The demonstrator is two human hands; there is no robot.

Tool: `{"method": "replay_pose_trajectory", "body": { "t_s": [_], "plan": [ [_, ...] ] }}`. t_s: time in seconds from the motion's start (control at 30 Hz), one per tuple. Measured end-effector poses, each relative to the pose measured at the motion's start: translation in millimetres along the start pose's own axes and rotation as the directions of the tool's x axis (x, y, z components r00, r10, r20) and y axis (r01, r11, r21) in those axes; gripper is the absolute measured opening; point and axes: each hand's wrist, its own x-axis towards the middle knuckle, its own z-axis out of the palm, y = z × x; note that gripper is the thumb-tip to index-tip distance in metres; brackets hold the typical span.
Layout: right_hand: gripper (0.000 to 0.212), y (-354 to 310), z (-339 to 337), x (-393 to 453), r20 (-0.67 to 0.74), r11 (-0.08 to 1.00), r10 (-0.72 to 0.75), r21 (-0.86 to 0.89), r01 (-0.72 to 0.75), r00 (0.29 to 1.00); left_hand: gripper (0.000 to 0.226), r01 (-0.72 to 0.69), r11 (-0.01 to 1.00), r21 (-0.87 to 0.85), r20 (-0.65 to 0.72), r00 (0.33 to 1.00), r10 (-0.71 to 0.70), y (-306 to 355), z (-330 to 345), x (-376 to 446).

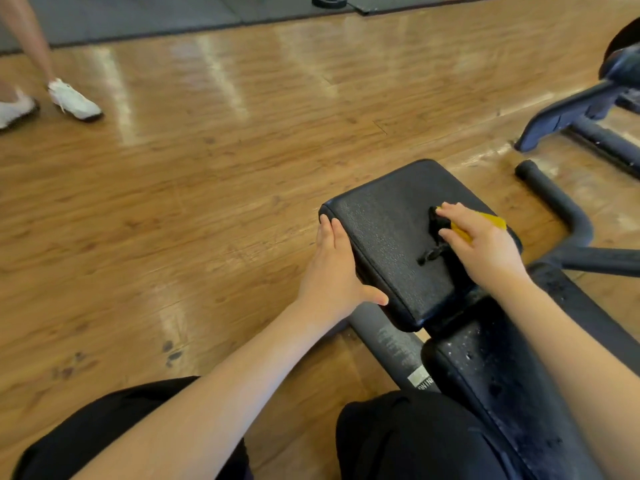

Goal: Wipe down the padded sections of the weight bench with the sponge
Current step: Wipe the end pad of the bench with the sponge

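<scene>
We see the bench (pixel 485 358) running from lower right toward the frame centre. Its square black pad (pixel 391 237) sits at centre; a second pad (pixel 491 382), speckled with wet spots, lies below it toward the lower right.

The right hand (pixel 485 244) lies palm down on the right part of the square pad. Its fingers are nearly straight and press the sponge (pixel 495 220) flat against the pad. The sponge is yellow with a dark face; yellow shows at the far side of the hand and between the fingers. We cannot tell whether the thumb curls around it.

The left hand (pixel 334 271) rests on the pad's left edge, fingers extended along the side and thumb spread toward the near corner. It holds nothing.

The grey frame tube (pixel 391 344) runs beneath the pads. A dark floor bar (pixel 554 199) extends at right. The floor (pixel 207 168) is glossy wood. Another person's white shoes (pixel 74 100) stand at upper left, and a weight plate (pixel 329 1) lies at the top edge.
</scene>
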Motion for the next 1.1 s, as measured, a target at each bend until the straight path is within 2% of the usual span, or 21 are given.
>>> {"method": "replay_pose_trajectory", "body": {
  "t_s": [0.23,0.4,0.6,1.1],
  "plan": [
    [0.036,8,0,-4,-0.020,1.000,0.007,0.004,-0.007,1.000,0.135,-0.006,1.000,0.030,-0.026,1.000,0.007,0,5,3],
    [0.036,-1,8,53,0.030,0.998,-0.021,-0.054,0.023,0.999,0.137,0.015,1.000,0.021,-0.030,0.999,-0.015,1,8,8],
    [0.034,-13,13,112,0.028,0.997,0.020,-0.071,-0.018,0.999,0.137,0.024,1.000,0.004,-0.022,0.999,-0.024,1,7,7],
    [0.038,23,-13,1,0.013,0.997,0.070,-0.018,-0.070,0.997,0.135,0.000,1.000,-0.003,-0.003,1.000,0.000,1,2,2]
  ]
}}
